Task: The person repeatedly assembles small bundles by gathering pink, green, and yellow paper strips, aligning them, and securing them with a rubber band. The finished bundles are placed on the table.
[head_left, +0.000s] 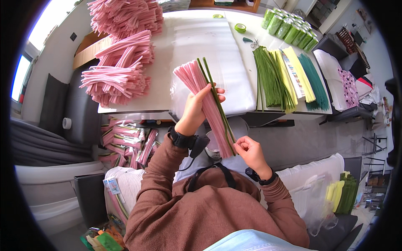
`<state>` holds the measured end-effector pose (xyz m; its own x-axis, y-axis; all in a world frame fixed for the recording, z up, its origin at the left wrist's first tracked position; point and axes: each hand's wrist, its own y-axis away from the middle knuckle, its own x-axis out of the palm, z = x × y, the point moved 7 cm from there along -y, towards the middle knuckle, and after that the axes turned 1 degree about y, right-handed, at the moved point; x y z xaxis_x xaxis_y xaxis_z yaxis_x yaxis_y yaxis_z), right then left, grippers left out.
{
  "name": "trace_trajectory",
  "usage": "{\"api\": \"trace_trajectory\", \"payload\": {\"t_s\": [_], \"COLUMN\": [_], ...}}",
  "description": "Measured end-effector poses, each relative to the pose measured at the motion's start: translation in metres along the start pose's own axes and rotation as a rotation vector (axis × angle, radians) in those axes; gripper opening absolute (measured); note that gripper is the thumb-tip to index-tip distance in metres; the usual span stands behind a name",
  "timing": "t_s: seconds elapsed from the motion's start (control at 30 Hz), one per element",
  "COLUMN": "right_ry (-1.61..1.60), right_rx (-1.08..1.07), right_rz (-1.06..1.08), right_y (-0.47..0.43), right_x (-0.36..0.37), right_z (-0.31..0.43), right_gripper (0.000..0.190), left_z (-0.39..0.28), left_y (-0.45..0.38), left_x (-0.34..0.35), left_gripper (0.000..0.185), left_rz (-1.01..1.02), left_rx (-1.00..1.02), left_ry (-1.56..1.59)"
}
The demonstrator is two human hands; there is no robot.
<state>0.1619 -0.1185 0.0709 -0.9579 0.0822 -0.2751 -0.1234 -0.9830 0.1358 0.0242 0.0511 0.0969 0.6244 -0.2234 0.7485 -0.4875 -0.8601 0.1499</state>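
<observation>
My left hand (198, 105) grips a bundle of pink chenille stems (209, 109), tilted across the front edge of the table. Two dark green chenille stems (216, 94) lie along the bundle's right side, their tips rising slightly above the pink ones. At the lower end, the thumb and fingertips of my right hand (249, 152) are pinched on the edge of the bundle by the green stems. Exactly how many stems they hold is hidden. Beneath the upper part of the bundle, a stack of clear plastic sleeves (216, 47) covers the middle of the white table (163, 88).
Pink stem piles (117, 78) rise at the left. Green stems (270, 78), yellow stems (300, 75) and teal stems (314, 81) lie at the right, near scissors (255, 44), green tape (240, 28) and wrapped green rolls (290, 29). Bagged bundles (125, 141) lie below left.
</observation>
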Motion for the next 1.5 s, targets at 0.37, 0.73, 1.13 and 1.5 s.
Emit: {"api": "trace_trajectory", "payload": {"t_s": [0.37, 0.73, 1.13, 1.5], "right_ry": [0.011, 0.477, 0.954, 0.72], "right_rx": [-0.001, -0.118, 0.199, -0.205], "right_rz": [-0.032, -0.717, -0.754, -1.052], "right_y": [0.004, -0.092, -0.176, -0.143], "right_x": [-0.004, -0.197, -0.226, -0.237], "right_z": [0.004, -0.031, -0.061, -0.04], "right_gripper": [0.009, 0.015, 0.022, 0.016], "left_z": [-0.002, -0.004, 0.0, 0.017], "left_y": [0.008, 0.02, 0.026, 0.018], "left_x": [0.013, -0.021, -0.027, -0.017], "left_gripper": [0.03, 0.019, 0.021, 0.02], "left_rz": [0.097, -0.059, -0.127, -0.086], "left_rx": [0.098, 0.099, 0.093, 0.059], "left_ry": [-0.053, -0.088, -0.138, -0.143]}}
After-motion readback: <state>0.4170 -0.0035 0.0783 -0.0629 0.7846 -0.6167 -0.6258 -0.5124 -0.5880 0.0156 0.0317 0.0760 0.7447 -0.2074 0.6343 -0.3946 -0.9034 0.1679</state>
